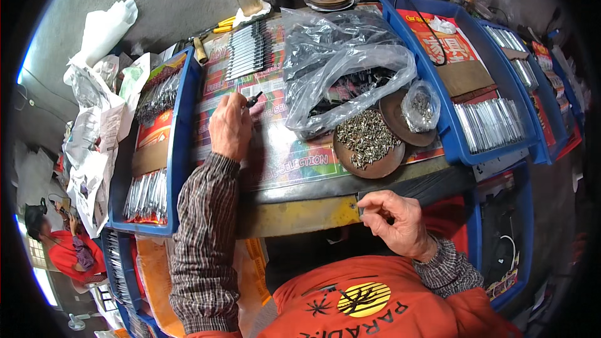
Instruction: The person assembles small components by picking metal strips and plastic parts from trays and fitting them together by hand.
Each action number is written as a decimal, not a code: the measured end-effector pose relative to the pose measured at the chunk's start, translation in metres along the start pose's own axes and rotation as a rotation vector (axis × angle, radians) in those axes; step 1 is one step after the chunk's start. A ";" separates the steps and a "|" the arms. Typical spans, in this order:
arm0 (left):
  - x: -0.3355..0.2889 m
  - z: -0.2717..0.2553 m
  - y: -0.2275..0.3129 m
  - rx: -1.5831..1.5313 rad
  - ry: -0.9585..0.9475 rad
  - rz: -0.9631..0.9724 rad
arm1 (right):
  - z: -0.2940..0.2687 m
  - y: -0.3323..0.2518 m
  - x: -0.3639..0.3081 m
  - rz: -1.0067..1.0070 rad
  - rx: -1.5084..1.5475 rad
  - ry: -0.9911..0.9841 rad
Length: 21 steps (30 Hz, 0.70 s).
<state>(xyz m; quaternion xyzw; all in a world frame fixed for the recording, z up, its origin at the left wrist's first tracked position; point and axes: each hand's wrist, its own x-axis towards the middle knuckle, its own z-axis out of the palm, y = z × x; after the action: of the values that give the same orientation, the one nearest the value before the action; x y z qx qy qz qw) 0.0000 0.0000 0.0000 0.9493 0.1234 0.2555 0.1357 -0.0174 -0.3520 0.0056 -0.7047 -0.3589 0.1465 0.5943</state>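
Observation:
My left hand rests on the colourful printed table cover and pinches a small black part between thumb and fingers. Just beyond it lies a row of black and silver rods. My right hand is low at the table's front edge, fingers curled near the yellow metal rim; what it holds, if anything, I cannot make out. A round brown dish filled with small silver metal pieces sits on the table above my right hand.
Clear plastic bags with dark parts lie mid-table, and a small bag of metal bits rests on a second dish. Blue trays of silver rods flank the table. Crumpled paper lies left. Another person in red sits at lower left.

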 end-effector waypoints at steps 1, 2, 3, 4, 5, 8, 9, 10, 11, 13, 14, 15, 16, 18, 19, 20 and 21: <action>0.006 0.004 -0.002 0.035 0.044 0.032 | 0.001 -0.001 -0.001 -0.015 0.004 -0.009; 0.012 0.008 -0.005 0.070 0.088 0.063 | 0.002 -0.001 -0.001 -0.030 0.007 -0.018; 0.019 0.014 -0.007 0.071 0.088 0.063 | -0.001 -0.001 0.001 -0.030 0.008 -0.018; 0.024 0.020 -0.009 0.080 0.103 0.072 | -0.004 -0.001 0.002 -0.067 -0.010 -0.027; 0.030 0.024 -0.009 0.089 0.117 0.081 | -0.007 0.000 0.003 -0.103 -0.028 -0.035; 0.041 0.026 -0.016 0.104 0.092 0.078 | -0.007 0.000 0.005 -0.115 -0.016 -0.053; 0.045 0.030 -0.018 0.091 0.091 0.089 | -0.007 0.000 0.005 -0.115 -0.026 -0.061; 0.049 0.033 -0.019 0.091 0.087 0.091 | -0.008 -0.001 0.005 -0.105 -0.017 -0.061; 0.052 0.035 -0.018 0.097 0.106 0.111 | -0.008 0.000 0.006 -0.103 -0.015 -0.060; 0.058 0.038 -0.020 0.104 0.124 0.131 | -0.009 0.000 0.007 -0.131 -0.033 -0.064; 0.060 0.040 -0.023 0.101 0.117 0.144 | -0.009 0.001 0.007 -0.131 -0.032 -0.064; 0.062 0.040 -0.025 0.100 0.111 0.156 | -0.009 0.000 0.007 -0.138 -0.042 -0.074; 0.064 0.040 -0.027 0.102 0.111 0.154 | -0.009 -0.001 0.007 -0.146 -0.052 -0.085; 0.067 0.040 -0.030 0.098 0.108 0.182 | -0.009 -0.002 0.007 -0.142 -0.052 -0.091; 0.068 0.039 -0.031 0.099 0.110 0.180 | -0.009 -0.002 0.008 -0.137 -0.053 -0.096; 0.069 0.039 -0.032 0.122 0.109 0.186 | -0.008 -0.002 0.008 -0.140 -0.054 -0.099; 0.071 0.040 -0.032 0.141 0.107 0.195 | -0.008 -0.001 0.008 -0.148 -0.062 -0.088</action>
<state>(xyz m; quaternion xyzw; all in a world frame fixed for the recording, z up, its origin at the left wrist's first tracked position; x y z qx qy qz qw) 0.0750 0.0430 -0.0118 0.9489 0.0555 0.3086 0.0363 -0.0074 -0.3520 0.0104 -0.6871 -0.4401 0.1219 0.5651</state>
